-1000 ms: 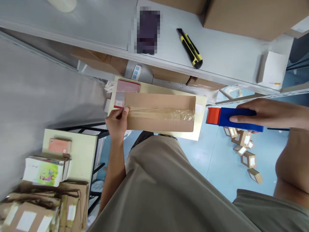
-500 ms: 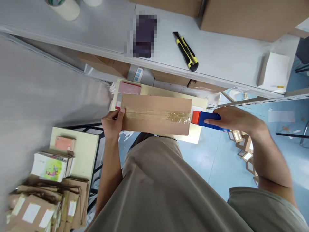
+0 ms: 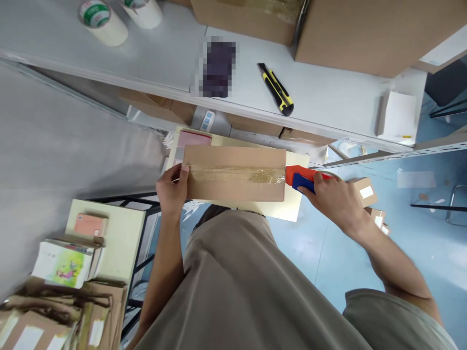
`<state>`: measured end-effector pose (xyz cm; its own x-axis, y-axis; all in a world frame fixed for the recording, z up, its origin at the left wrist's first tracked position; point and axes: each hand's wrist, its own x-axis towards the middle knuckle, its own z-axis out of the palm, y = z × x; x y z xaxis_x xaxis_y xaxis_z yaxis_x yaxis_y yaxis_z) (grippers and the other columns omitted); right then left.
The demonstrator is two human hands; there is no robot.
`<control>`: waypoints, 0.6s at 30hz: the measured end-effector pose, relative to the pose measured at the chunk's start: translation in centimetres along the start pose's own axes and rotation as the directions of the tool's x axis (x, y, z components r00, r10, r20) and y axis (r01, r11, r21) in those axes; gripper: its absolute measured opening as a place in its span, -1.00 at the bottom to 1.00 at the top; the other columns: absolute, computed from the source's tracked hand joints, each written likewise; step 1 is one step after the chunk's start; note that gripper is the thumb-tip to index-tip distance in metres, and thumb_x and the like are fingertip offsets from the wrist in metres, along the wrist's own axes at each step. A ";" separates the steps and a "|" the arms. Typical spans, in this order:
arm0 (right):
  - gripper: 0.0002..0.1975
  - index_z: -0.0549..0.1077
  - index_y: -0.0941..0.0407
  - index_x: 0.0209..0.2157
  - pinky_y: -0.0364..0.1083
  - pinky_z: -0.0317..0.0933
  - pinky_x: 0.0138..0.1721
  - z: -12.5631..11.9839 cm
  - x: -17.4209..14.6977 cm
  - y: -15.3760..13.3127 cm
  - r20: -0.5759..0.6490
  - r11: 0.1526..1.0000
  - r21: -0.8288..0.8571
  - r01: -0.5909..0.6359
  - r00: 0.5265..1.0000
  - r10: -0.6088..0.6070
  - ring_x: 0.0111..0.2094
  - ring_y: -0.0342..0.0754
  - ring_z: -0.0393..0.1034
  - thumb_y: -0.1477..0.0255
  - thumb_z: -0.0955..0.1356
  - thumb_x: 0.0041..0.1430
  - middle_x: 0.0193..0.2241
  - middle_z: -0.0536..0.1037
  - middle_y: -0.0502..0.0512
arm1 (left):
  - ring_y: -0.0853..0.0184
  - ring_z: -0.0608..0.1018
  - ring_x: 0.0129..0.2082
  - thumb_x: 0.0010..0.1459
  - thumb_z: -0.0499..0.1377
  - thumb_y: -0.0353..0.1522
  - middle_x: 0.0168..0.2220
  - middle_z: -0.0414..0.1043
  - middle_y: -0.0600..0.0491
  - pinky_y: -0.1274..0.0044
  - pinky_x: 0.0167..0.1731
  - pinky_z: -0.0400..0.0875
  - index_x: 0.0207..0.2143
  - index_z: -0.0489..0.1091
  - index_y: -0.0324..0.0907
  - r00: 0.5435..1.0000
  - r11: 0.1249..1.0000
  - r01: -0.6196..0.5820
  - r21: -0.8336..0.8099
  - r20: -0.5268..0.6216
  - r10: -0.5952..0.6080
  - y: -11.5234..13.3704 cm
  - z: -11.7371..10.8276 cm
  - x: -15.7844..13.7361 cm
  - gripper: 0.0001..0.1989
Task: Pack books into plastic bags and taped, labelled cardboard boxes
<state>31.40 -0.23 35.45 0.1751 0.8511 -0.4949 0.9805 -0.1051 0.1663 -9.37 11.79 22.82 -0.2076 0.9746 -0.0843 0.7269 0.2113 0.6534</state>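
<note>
A long cardboard box (image 3: 233, 192) lies over the cream tabletop in front of me, with a strip of shiny packing tape (image 3: 268, 175) along its middle. My left hand (image 3: 174, 188) grips the box's left end, thumb on top and fingers tucked behind the edge. In my right hand (image 3: 330, 197) is a red and blue tape dispenser (image 3: 301, 178), its head against the box's right end. The fingers wrap round the dispenser and hide part of it.
On the grey shelf (image 3: 153, 73) ahead are a utility knife (image 3: 276, 90), tape rolls (image 3: 113, 29), a pixelated dark object (image 3: 219, 68), large cartons (image 3: 350, 34) and a white paper stack (image 3: 397, 115). Books (image 3: 65, 262) and flattened cardboard (image 3: 44, 321) sit at lower left.
The tape dispenser has turned in my right hand, its red side now showing, and stays at the box's right end. My right forearm is lower. The left hand keeps its hold.
</note>
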 end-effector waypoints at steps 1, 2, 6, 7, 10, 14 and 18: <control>-0.37 0.59 0.26 -0.03 -0.03 0.10 -0.33 0.3 0.0 -0.2 -0.012 1.000 0.014 -0.017 1.000 0.017 -0.32 0.23 0.62 -0.03 0.21 0.64 -0.36 0.69 0.39 | 0.11 0.76 0.00 0.41 0.22 -0.03 0.06 0.74 -0.15 0.37 0.07 0.66 0.13 0.64 -0.17 1.000 1.000 -0.012 0.009 -0.002 0.012 0.3 0.0 0.1 -0.51; -0.36 0.59 0.26 -0.03 -0.03 0.09 -0.34 0.7 0.0 -0.2 -0.022 0.999 0.031 -0.031 0.999 0.031 -0.34 0.22 0.61 -0.03 0.20 0.64 -0.36 0.68 0.40 | 0.11 0.76 0.00 0.41 0.22 -0.04 0.06 0.74 -0.15 0.37 0.07 0.66 0.16 0.62 -0.17 1.000 0.999 -0.024 0.021 -0.007 0.024 0.6 0.1 0.2 -0.51; -0.40 0.58 0.26 -0.01 -0.03 0.07 -0.36 2.5 0.4 -0.3 -0.023 0.993 0.085 -0.087 0.996 0.090 -0.37 0.20 0.60 0.01 0.21 0.63 -0.33 0.70 0.41 | 0.08 0.75 -0.01 0.42 0.22 -0.12 0.00 0.74 -0.13 0.30 0.10 0.66 0.18 0.59 -0.15 0.999 0.997 -0.049 0.056 -0.013 0.050 1.3 0.4 1.2 -0.56; -0.43 0.59 0.26 -0.02 -0.04 0.07 -0.37 2.9 0.5 -0.4 -0.001 0.991 0.088 -0.104 0.995 0.105 -0.36 0.20 0.61 0.03 0.23 0.62 -0.32 0.71 0.42 | 0.07 0.75 0.00 0.42 0.23 -0.13 -0.01 0.74 -0.13 0.28 0.12 0.66 0.19 0.58 -0.15 0.999 0.997 -0.049 0.059 -0.010 0.050 1.4 0.4 1.5 -0.57; -0.49 0.59 0.27 -0.03 -0.03 0.10 -0.37 3.5 0.3 -0.3 0.060 0.984 0.098 -0.151 0.988 0.145 -0.33 0.22 0.64 0.09 0.28 0.61 -0.30 0.72 0.44 | 0.00 0.72 0.10 0.40 0.28 -0.20 0.07 0.69 -0.18 0.19 0.20 0.63 0.21 0.55 -0.15 0.995 0.994 -0.089 0.066 -0.041 0.092 2.2 0.3 1.8 -0.60; -0.48 0.54 0.29 0.05 0.02 0.23 -0.32 2.5 -0.2 0.9 -0.057 0.964 0.160 -0.212 0.973 0.223 -0.32 0.29 0.64 0.08 0.27 0.60 -0.31 0.70 0.45 | 0.00 0.63 0.29 0.46 0.27 -0.25 0.26 0.58 -0.17 0.16 0.34 0.55 0.30 0.50 -0.08 0.932 0.931 -0.363 -0.021 -0.021 0.363 7.2 0.8 0.5 -0.59; -0.46 0.44 0.33 0.16 0.15 0.38 -0.19 -0.1 1.6 3.6 -0.331 0.935 0.298 -0.190 0.898 0.288 -0.22 0.39 0.63 0.10 0.28 0.56 -0.24 0.67 0.48 | 0.05 0.56 0.39 0.57 0.19 -0.25 0.36 0.54 -0.15 0.15 0.44 0.48 0.45 0.39 -0.09 0.638 0.660 -0.708 -0.251 0.173 0.750 17.2 4.6 -2.1 -0.52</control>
<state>35.16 0.79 35.34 0.4104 0.9047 -0.1143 0.9105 -0.4135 -0.0043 6.57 13.69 30.82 0.5258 0.7935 0.3063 0.4628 -0.5690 0.6797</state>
